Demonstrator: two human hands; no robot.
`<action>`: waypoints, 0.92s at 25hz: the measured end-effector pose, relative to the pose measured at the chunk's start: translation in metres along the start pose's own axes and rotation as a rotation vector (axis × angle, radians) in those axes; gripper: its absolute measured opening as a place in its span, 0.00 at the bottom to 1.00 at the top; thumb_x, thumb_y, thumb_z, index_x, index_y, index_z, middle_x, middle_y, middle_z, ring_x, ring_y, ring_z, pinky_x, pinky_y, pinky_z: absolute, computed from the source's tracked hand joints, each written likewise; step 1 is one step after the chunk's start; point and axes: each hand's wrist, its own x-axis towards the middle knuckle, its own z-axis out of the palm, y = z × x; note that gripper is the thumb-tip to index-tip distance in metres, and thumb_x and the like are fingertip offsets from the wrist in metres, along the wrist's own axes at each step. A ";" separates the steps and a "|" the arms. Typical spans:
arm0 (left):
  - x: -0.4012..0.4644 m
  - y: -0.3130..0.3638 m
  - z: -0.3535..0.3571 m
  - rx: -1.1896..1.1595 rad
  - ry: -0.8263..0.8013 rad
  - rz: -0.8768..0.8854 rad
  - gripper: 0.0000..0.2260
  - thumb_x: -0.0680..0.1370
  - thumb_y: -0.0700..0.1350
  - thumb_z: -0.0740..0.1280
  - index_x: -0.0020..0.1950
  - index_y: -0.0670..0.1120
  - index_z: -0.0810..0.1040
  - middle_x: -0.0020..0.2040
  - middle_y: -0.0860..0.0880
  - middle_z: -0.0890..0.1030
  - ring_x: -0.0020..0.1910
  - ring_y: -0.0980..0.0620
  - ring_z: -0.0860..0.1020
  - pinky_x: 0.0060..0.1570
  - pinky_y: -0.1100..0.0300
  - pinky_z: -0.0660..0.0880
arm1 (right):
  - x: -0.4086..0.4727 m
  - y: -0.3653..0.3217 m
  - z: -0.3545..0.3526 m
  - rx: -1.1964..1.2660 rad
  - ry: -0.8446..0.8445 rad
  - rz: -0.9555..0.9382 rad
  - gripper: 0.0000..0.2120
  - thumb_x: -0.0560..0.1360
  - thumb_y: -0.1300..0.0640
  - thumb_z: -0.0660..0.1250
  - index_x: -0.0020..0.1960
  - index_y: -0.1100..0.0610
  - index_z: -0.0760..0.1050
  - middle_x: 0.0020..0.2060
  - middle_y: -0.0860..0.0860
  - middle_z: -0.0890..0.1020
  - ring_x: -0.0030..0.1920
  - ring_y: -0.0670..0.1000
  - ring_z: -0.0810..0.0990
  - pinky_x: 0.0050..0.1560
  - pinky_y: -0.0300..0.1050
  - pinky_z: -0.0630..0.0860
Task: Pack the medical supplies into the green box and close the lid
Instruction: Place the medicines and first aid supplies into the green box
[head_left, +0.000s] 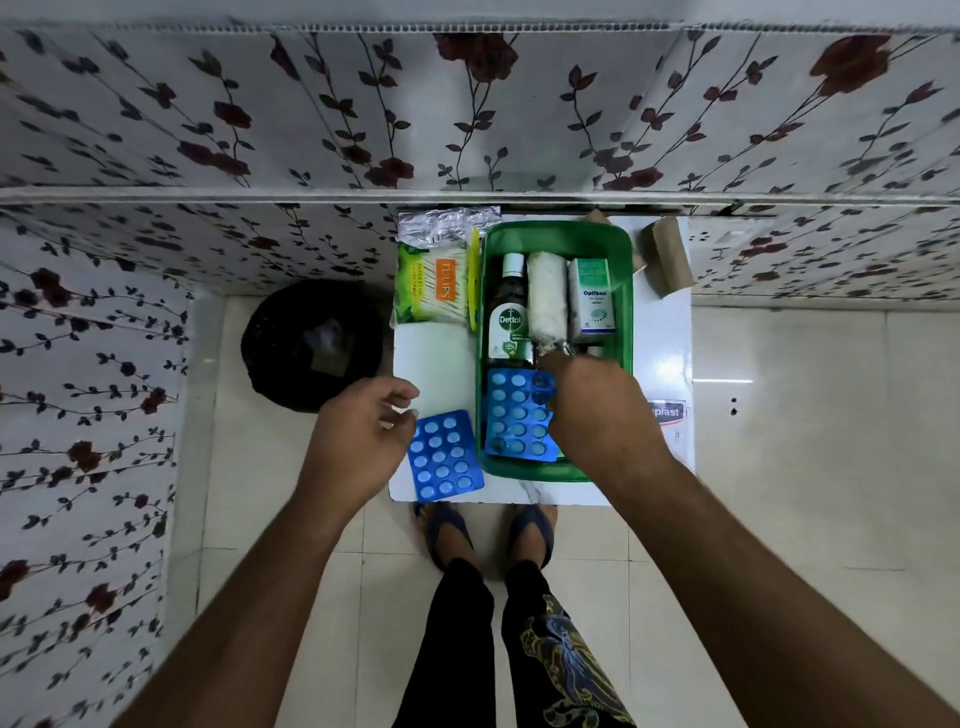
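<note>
White tabletop (441, 358) against floral wall panels, tiled floor below. Your right hand (597, 415) is down inside the green box (626, 322), near end, fingers curled over the right edge of a blue blister pack (514, 415) lying in the box. Can't tell whether you're actually pinching it; the back of the hand hides the fingertips.

Just past that hand, further into the box: Dettol bottle (509, 317) lying flat at the left, white gauze roll (546, 304) touching it in the middle, Optibex carton (591, 301) on the right. Something silvery (558, 352) sits at your fingertips, too blurred to identify.

Your left hand (363, 441) is outside the box, on the other side of its left wall, fingers loosely spread, holding nothing, thumb side just beside a second blue blister pack (444, 456) on the table's near edge.

Beyond the left hand: Tulips cotton bud pack (431, 283), silver foil strips (447, 223) behind it, yellow-green lid edge (474, 280) upright against the box wall.

Right of your right wrist, a plaster box (670, 415), partly hidden. Far right corner: brown cardboard roll (670, 254).

Black bin (311, 343) on the floor beyond the left hand.
</note>
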 end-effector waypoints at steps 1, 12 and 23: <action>-0.001 -0.003 0.001 0.017 -0.004 0.010 0.10 0.74 0.38 0.70 0.52 0.49 0.81 0.49 0.51 0.82 0.45 0.57 0.80 0.48 0.61 0.77 | 0.000 -0.001 0.002 -0.019 0.000 -0.014 0.18 0.71 0.69 0.63 0.58 0.56 0.75 0.48 0.57 0.82 0.48 0.61 0.82 0.38 0.45 0.69; -0.006 -0.016 0.018 0.344 -0.083 -0.040 0.24 0.63 0.53 0.79 0.55 0.52 0.75 0.52 0.52 0.71 0.48 0.51 0.75 0.43 0.54 0.75 | -0.033 0.095 -0.020 0.377 0.313 0.399 0.13 0.71 0.56 0.73 0.55 0.48 0.78 0.46 0.47 0.83 0.44 0.52 0.82 0.45 0.47 0.76; 0.001 -0.015 0.013 0.235 -0.121 0.013 0.15 0.68 0.41 0.76 0.40 0.50 0.70 0.36 0.52 0.76 0.35 0.53 0.73 0.34 0.57 0.69 | -0.032 0.124 0.045 0.288 0.118 0.509 0.32 0.63 0.50 0.80 0.61 0.50 0.68 0.54 0.53 0.79 0.54 0.59 0.79 0.47 0.52 0.76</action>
